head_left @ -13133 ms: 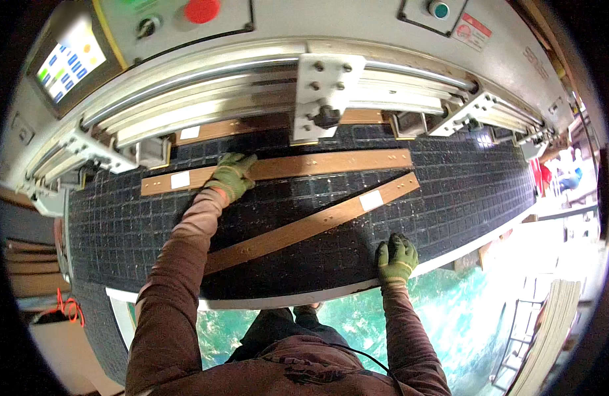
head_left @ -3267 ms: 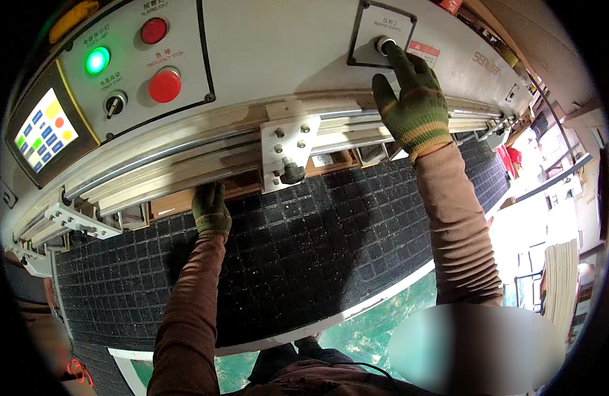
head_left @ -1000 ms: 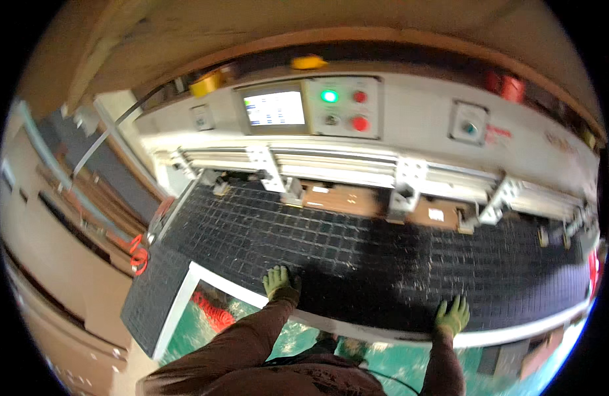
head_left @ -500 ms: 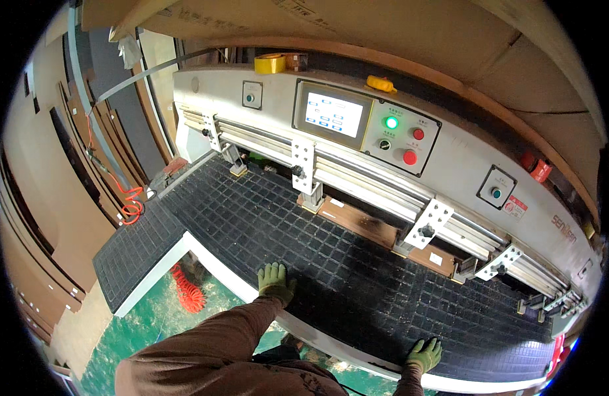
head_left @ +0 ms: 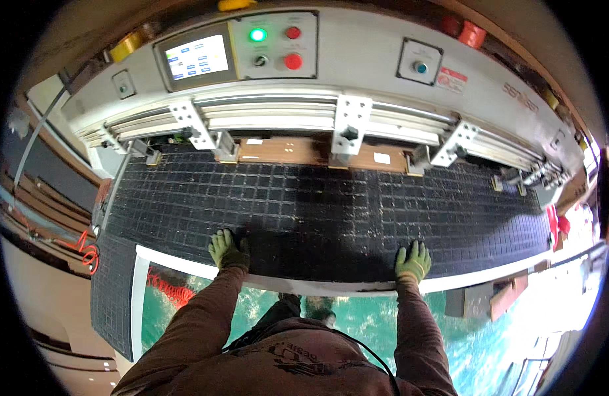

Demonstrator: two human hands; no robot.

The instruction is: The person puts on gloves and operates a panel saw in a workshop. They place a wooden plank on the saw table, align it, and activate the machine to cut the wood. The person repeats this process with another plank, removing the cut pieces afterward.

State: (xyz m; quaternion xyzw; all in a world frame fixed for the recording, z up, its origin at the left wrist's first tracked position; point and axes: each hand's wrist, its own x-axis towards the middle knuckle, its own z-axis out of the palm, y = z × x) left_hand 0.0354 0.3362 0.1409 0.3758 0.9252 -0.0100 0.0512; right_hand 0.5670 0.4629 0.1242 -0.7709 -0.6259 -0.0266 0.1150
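Note:
In a green glove, my left hand [head_left: 226,251] rests on the near edge of the black gridded machine table [head_left: 278,191], fingers stretched out and holding nothing. Further right, my right hand [head_left: 413,260], gloved the same way, lies on that edge with its fingers spread. Across the table, a brown wooden panel [head_left: 298,151] with small white labels sits beneath the machine's clamp brackets. One white bracket [head_left: 351,129] with a black knob stands in front of the panel, hiding part of it.
Behind the table rises a grey control housing with a lit touchscreen [head_left: 197,58], a glowing green button [head_left: 259,35] and red buttons. Yellow tape [head_left: 126,47] lies on its top. A coiled red hose [head_left: 169,287] hangs below at left. Brown boards lean on the left.
My view has turned rightward, bringing the floor and boxes at the right into sight. Both hands still lie open on the table's near edge.

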